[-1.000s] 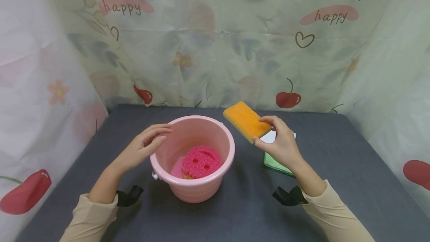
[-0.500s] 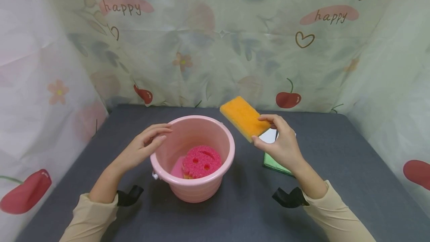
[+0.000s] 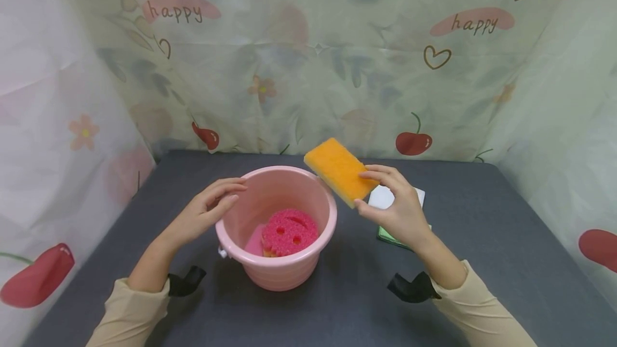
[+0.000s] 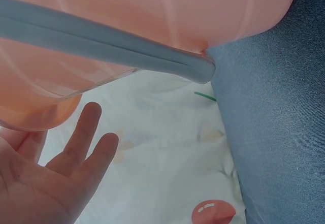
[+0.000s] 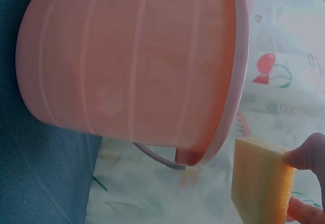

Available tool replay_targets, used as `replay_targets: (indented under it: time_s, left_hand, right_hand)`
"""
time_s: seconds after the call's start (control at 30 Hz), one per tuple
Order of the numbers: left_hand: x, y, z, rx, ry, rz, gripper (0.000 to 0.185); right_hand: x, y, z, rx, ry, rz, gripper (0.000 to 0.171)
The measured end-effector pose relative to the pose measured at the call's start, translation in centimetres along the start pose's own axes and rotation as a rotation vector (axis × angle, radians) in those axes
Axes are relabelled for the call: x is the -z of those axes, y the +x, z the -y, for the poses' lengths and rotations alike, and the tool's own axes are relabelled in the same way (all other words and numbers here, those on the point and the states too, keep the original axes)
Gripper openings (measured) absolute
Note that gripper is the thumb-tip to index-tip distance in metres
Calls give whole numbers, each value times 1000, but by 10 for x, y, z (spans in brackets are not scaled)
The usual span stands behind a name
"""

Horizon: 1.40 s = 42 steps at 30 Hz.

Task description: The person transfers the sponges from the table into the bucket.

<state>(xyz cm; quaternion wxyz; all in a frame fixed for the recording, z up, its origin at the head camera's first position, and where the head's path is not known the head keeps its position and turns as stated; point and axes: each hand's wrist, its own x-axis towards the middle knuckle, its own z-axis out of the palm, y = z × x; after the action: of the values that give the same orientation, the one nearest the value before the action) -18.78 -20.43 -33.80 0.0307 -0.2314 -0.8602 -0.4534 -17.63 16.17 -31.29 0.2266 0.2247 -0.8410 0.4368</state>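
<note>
A yellow-orange sponge (image 3: 339, 169) is pinched between the thumb and fingers of my right hand (image 3: 397, 205), raised beside the right rim of a pink bucket (image 3: 284, 274). Its pale, thick edge shows in the right wrist view, next to the bucket's rim (image 5: 238, 71). Inside the bucket lies a round pink sponge (image 3: 290, 233) with a smiley face, partly over a flatter pink piece (image 3: 254, 240). My left hand (image 3: 212, 205) is at the bucket's left rim, fingers loosely extended over it. In the left wrist view its fingers (image 4: 89, 158) appear near the rim and the grey handle (image 4: 101, 41).
Behind my right hand lie a white item (image 3: 382, 197) and a folded green cloth (image 3: 392, 237) on the dark tabletop (image 3: 356, 304). A printed fabric backdrop (image 3: 318, 68) rises at the table's back and sides. Black straps (image 3: 185, 281) hang at both wrists.
My right hand has carried the yellow-orange sponge leftward, closer to the bucket's rim, uncovering more of the white item. The left hand and bucket have stayed put.
</note>
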Motion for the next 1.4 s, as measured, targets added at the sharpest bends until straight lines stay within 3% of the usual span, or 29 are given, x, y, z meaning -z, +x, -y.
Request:
replay_targets:
  time_s: [0.87, 1.4]
  left_hand:
    - [0, 0, 0, 6, 7, -3, 31]
    - [0, 0, 1, 8, 4, 1, 31]
  right_hand:
    - [-14, -1, 11, 111, 72, 65, 44]
    - [-29, -2, 21, 105, 93, 145, 40]
